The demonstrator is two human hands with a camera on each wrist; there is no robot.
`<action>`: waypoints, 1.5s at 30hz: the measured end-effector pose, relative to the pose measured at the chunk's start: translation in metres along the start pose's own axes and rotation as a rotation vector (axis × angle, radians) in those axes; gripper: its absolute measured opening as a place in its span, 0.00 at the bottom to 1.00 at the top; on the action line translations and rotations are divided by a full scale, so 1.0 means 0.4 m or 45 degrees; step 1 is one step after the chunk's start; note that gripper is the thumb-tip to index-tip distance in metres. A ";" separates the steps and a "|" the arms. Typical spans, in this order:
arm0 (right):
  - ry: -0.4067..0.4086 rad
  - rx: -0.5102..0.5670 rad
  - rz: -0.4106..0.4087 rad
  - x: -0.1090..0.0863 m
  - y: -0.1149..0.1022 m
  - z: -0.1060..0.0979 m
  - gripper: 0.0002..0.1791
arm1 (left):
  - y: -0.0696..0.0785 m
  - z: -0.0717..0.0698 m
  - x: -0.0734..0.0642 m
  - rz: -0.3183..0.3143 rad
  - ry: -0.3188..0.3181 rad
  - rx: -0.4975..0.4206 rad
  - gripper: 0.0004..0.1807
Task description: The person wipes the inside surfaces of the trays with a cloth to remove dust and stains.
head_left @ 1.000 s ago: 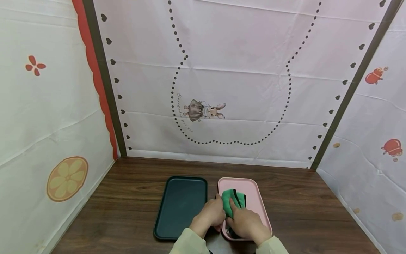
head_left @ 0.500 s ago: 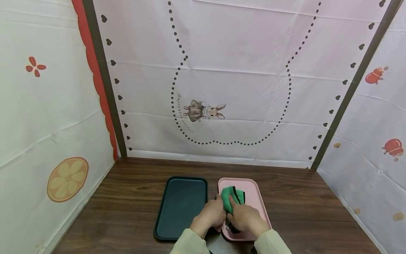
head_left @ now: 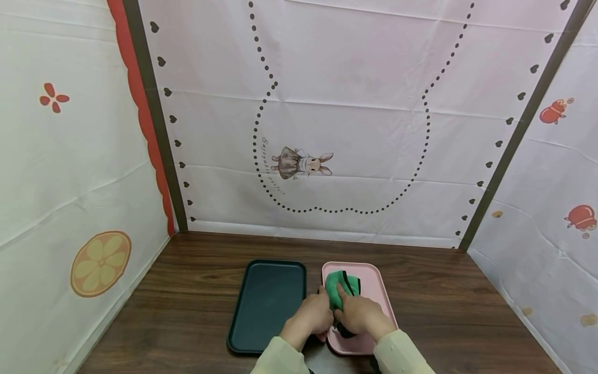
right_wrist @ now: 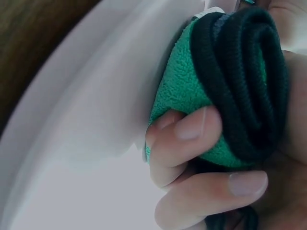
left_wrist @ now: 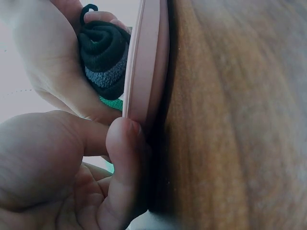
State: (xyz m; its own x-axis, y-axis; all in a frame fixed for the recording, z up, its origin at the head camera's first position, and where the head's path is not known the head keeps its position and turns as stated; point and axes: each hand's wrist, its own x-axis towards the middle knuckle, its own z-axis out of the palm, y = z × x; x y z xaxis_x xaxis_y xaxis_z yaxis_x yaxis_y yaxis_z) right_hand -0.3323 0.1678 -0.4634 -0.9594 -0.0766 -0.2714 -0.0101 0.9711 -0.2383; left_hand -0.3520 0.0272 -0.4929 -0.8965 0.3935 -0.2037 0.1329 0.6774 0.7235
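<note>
A green towel [head_left: 334, 292] with black edging is bunched on the pink tray [head_left: 377, 291]. My right hand [head_left: 362, 314] grips it, index finger stretched along its top. In the right wrist view, the other fingers curl round the towel [right_wrist: 180, 84], whose dark edge shows rolled layers. My left hand [head_left: 313, 314] is at the tray's left edge. The left wrist view shows its thumb and a finger pinching the pink tray rim [left_wrist: 144, 62]. Beyond that rim, the towel's end [left_wrist: 103, 57] with a small dark loop shows below the right hand.
Left of the pink tray lies a dark green tray [head_left: 268, 306], a narrow gap apart. Both rest on a brown wood-grain table [head_left: 177, 306]. Printed white cloth walls [head_left: 355, 130] enclose the table at the back and both sides.
My right hand and the towel have slid a little forward, away from me, along the pink tray. The left hand and both trays look unmoved.
</note>
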 end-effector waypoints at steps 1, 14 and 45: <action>-0.004 0.000 0.001 0.002 0.000 -0.001 0.39 | 0.000 -0.001 0.000 -0.002 -0.005 -0.002 0.40; -0.042 -0.007 0.011 0.024 0.000 -0.015 0.38 | -0.006 0.001 0.003 0.022 0.002 -0.002 0.39; -0.086 -0.018 0.030 0.073 -0.001 -0.037 0.38 | -0.003 0.005 0.011 -0.006 -0.004 0.015 0.39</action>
State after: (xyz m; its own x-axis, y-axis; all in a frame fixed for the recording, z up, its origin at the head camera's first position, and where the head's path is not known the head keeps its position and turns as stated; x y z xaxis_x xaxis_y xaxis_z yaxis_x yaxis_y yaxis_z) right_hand -0.3643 0.1684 -0.4574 -0.9383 -0.0684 -0.3389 0.0075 0.9760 -0.2178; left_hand -0.3555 0.0293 -0.4960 -0.8958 0.3923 -0.2089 0.1337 0.6862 0.7150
